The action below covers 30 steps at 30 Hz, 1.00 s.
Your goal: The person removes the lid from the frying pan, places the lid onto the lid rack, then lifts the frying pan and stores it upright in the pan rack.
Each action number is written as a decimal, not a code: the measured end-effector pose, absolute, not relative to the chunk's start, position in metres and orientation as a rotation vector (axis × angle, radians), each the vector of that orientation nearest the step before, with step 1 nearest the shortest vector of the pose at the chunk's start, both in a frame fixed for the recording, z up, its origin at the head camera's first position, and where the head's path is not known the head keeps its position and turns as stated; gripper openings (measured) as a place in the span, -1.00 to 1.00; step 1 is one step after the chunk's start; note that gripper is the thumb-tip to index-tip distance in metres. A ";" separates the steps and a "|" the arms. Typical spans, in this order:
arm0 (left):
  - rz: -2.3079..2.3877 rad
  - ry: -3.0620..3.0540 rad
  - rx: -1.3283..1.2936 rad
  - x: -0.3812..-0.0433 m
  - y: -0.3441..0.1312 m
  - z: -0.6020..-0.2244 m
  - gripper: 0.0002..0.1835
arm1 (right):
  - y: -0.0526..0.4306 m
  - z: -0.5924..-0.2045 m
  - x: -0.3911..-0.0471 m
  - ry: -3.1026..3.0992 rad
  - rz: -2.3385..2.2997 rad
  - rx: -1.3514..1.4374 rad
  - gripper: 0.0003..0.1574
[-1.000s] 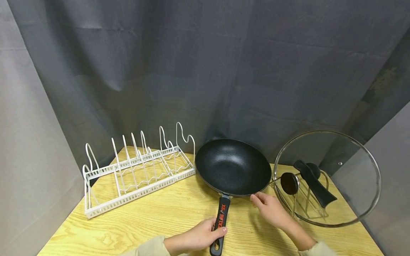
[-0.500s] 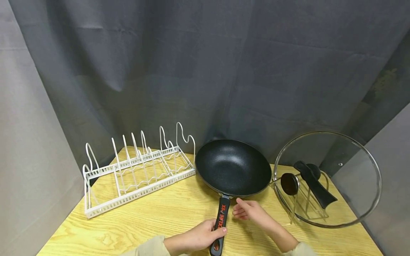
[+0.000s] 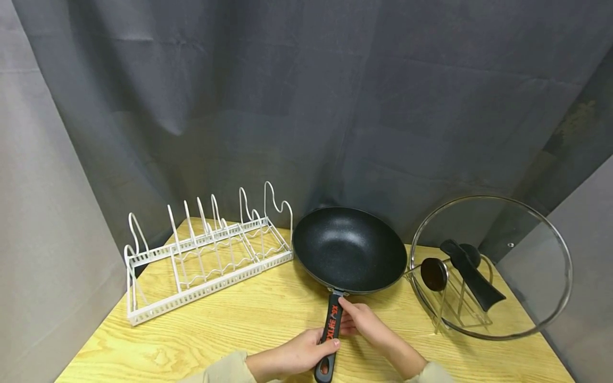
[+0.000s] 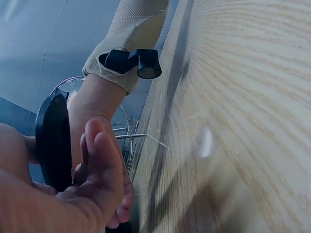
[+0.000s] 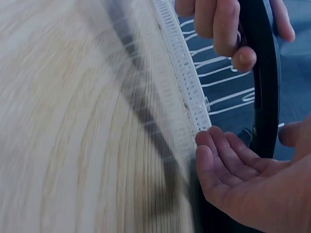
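A black frying pan [image 3: 349, 247], its inside facing up, has its long handle [image 3: 332, 322] pointing toward me. My left hand [image 3: 297, 355] grips the rear half of that handle, thumb on top. Close to the pan, my right hand [image 3: 367, 325] is at the front part of the handle, thumb tip at its upper edge. The right wrist view shows the right fingers [image 5: 233, 160] loosely extended, palm up, beside the handle. Fingers of the left hand [image 4: 99, 179] wrap the handle in the left wrist view.
At the left stands a white wire pan rack [image 3: 210, 291] with upright dividers. On the right, a large glass lid [image 3: 566, 276] with a black handle leans upright on a wire stand [image 3: 439, 311]. Behind the wooden table [image 3: 230, 330] hangs a dark grey curtain [image 3: 306, 106].
My right hand has left the pan's right rim and moved left and toward me, up to the front of the handle. The left hand and pan have stayed in place.
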<state>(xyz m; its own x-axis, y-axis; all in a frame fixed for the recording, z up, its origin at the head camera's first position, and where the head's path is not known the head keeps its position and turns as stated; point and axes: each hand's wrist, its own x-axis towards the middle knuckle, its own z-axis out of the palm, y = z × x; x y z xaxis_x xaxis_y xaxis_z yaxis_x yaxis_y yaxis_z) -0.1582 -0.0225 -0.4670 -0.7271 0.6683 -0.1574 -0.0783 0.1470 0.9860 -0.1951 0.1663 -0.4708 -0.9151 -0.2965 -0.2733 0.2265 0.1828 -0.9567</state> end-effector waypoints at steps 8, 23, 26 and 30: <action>1.644 1.858 0.553 -0.157 -0.021 -0.467 -0.73 | 0.161 -0.471 -0.197 1.946 -1.868 -0.022 -0.50; 1.650 1.840 0.580 -0.158 -0.022 -0.467 -0.71 | 0.149 -0.473 -0.201 1.654 -2.006 0.066 -0.59; 1.647 1.819 0.567 -0.158 -0.023 -0.467 -0.71 | 0.147 -0.473 -0.201 1.633 -2.024 0.083 -0.57; 1.663 1.788 0.558 -0.157 -0.023 -0.465 -0.71 | 0.145 -0.471 -0.201 1.585 -2.059 0.085 -0.52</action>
<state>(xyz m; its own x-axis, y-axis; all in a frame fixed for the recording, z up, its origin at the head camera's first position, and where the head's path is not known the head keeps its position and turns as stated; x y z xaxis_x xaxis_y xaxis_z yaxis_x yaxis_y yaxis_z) -0.1575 -0.0233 -0.4655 -0.7147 0.6815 -0.1575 -0.1077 0.1152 0.9875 -0.2013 0.1452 -0.4709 -0.8550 -0.3713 -0.3622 0.4452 -0.1668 -0.8798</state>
